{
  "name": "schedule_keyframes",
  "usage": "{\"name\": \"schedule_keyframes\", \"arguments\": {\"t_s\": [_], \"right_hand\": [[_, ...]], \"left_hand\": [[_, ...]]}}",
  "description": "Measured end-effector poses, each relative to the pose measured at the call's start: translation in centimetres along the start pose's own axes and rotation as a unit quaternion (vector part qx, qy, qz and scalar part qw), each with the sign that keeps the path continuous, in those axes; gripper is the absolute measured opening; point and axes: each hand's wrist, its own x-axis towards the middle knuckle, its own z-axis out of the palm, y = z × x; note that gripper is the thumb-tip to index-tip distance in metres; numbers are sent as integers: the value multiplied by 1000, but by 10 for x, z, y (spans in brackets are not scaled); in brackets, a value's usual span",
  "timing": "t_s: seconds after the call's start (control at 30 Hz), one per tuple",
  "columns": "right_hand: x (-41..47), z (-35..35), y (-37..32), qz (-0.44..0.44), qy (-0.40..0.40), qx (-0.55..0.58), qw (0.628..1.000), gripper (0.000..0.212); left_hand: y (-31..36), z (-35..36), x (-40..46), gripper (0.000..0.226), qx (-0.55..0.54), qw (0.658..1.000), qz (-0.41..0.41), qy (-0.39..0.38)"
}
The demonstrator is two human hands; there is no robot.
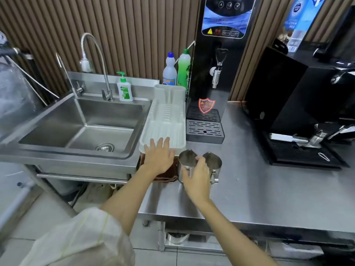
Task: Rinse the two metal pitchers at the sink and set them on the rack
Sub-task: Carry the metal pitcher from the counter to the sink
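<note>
1. The steel counter (269, 189) runs across the right; the sink (80, 127) sits to its left, basin bare apart from the drain strainer (104, 147).
2. The black dispenser (217, 64) stands at the back of the counter. It bears a yellow warning triangle and a red shield sticker; the small writing is too blurred to read.
3. The white rack (165, 123) lies between sink and dispenser, nothing in it.
4. My left arm reaches forward, sleeve bunched near the elbow. My left hand (159, 157) is flat, palm down, fingers spread, lying over the rack's near edge and a brown cloth (165, 176); it holds nothing.
5. My right arm crosses the counter's front edge. My right hand (197, 179) cups over the two pitchers from above, fingers loosely curled around the left pitcher (187, 158); I cannot tell whether the grasp has closed.
6. The right pitcher (214, 162) touches the left one. Both stand upright on the counter just in front of the rack, handles toward me, and both look empty.
7. The soap bottle (124, 89) behind the sink reads "Dettol".
8. A white bottle (170, 72) and a green bottle (184, 68) stand behind the rack.
</note>
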Motion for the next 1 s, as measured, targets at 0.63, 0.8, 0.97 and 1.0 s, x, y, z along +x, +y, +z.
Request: {"name": "schedule_keyframes", "arguments": {"t_s": [0.63, 0.8, 0.97, 1.0], "right_hand": [[36, -10, -22, 140, -79, 276, 948, 38], [63, 3, -42, 79, -96, 239, 963, 34], [72, 41, -70, 85, -138, 315, 935, 39], [72, 50, -75, 87, -147, 332, 928, 41]], "left_hand": [[-25, -2, 45, 54, 1, 995, -96, 25], [-44, -14, 55, 52, -39, 987, -138, 66], [-87, -32, 53, 50, -57, 976, -201, 67], [-99, -36, 51, 49, -59, 973, -210, 74]]}}
